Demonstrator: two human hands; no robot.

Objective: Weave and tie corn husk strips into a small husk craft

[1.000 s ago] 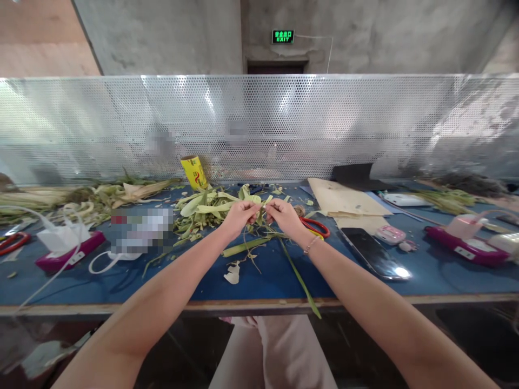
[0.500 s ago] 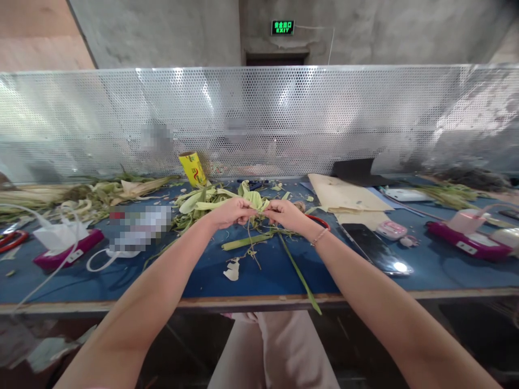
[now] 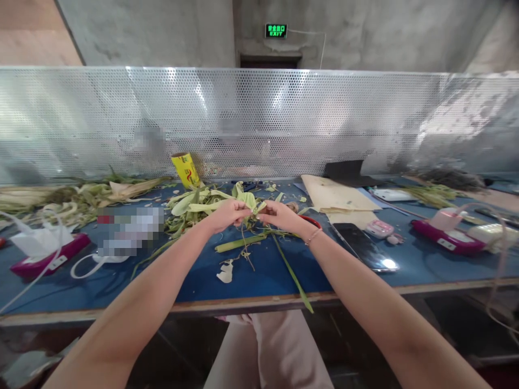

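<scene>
My left hand (image 3: 227, 214) and my right hand (image 3: 279, 215) meet over the middle of the blue table. Both are closed, fingertips pinching a pale green corn husk (image 3: 250, 201) between them; exactly where the fingers grip is partly hidden. A heap of corn husks (image 3: 184, 209) lies to the left of my left hand. Below my hands rest a cut green strip (image 3: 239, 244), thin dry fibres and a white scrap (image 3: 225, 272). One long green leaf (image 3: 292, 274) hangs over the front edge. Beside my right wrist, a red handle (image 3: 310, 221) shows in part.
A yellow container (image 3: 186, 169) stands at the back against a perforated metal screen (image 3: 259, 119). At right lie a black phone (image 3: 360, 246), a pink case (image 3: 380, 228) and brown paper (image 3: 338, 194). Purple power strips (image 3: 446, 241) with cables sit at both sides.
The whole view has shifted slightly, so things on the table appear further left. Both hands stay at the husk, with only small finger movement.
</scene>
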